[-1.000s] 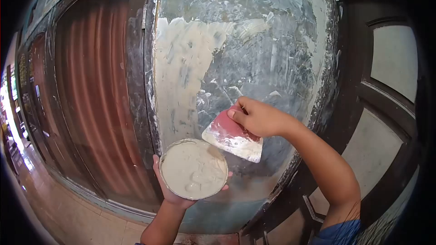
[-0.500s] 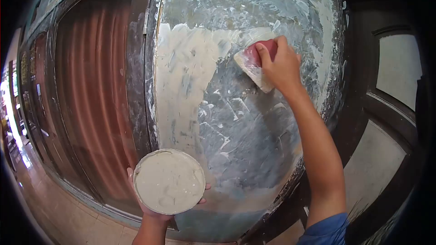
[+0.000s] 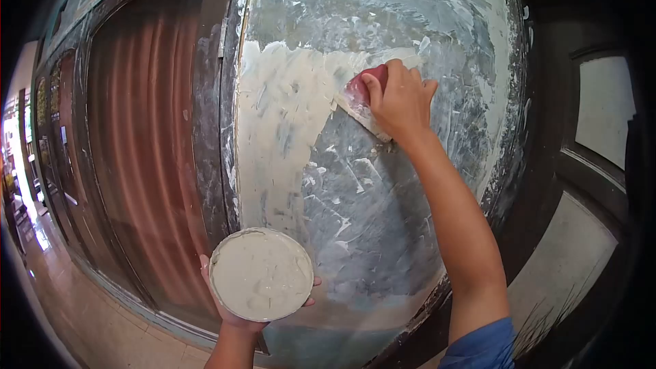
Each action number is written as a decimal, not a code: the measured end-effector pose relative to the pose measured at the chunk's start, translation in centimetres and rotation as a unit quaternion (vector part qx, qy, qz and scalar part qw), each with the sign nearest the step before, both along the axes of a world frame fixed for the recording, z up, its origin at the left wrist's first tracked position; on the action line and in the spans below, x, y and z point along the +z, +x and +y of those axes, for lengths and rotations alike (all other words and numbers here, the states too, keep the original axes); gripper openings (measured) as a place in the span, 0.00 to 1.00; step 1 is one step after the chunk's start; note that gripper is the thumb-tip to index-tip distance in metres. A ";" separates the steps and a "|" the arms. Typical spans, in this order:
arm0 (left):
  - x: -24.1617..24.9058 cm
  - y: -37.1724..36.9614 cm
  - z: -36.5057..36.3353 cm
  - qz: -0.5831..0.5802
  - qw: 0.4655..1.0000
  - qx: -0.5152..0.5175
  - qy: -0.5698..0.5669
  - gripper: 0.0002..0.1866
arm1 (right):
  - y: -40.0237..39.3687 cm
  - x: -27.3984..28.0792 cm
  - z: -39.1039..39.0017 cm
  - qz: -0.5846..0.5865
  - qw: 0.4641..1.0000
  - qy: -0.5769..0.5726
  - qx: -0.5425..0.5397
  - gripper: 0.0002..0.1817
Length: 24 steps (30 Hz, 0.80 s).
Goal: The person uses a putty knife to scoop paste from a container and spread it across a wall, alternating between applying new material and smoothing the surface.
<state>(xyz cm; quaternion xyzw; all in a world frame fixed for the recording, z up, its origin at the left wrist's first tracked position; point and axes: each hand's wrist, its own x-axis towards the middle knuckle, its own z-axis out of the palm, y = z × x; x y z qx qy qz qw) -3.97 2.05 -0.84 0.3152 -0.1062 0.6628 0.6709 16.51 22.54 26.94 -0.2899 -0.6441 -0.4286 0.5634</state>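
Note:
My right hand [image 3: 404, 104] grips a red putty scraper [image 3: 365, 99] whose wide, putty-smeared edge lies slanted against the wall [image 3: 369, 212]. Cream-coloured putty [image 3: 277, 109] covers a band down the wall's left side and a strip across to the scraper. Below and right of the blade the surface is bare grey with white flecks. Low in the view, my left hand [image 3: 236, 318] holds a round tub [image 3: 261, 275] of putty from underneath, fingers wrapped round its sides. The tub is nearly full, and its open top faces me. My left palm is hidden beneath it.
On the left stands a dark-framed glass panel with a reddish-brown curtain [image 3: 147, 143] behind it. A dark door [image 3: 581, 171] with pale panels is on the right. Tiled floor [image 3: 116, 314] shows at lower left.
My right hand has drawn the scraper left and slightly down along the wall, and putty now shows along its path. The tub stays in my left hand, and the view has shifted a little.

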 end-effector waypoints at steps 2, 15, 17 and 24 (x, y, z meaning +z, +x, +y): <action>-0.3 -0.1 0.0 0.031 0.999 0.022 0.002 0.62 | 0.0 -0.1 0.0 0.012 1.000 -0.007 0.013 0.20; -0.2 -0.3 -1.3 -0.037 0.999 0.020 -0.026 0.62 | -0.2 -1.3 0.4 0.018 0.999 -0.018 0.024 0.22; -0.1 -0.2 -1.4 -0.043 0.998 0.028 -0.037 0.63 | -0.2 -1.4 0.7 -0.006 0.999 0.029 -0.031 0.22; -0.5 -0.5 -1.8 -0.013 0.999 0.042 -0.016 0.62 | 0.3 -1.5 0.4 0.034 0.999 0.008 -0.033 0.22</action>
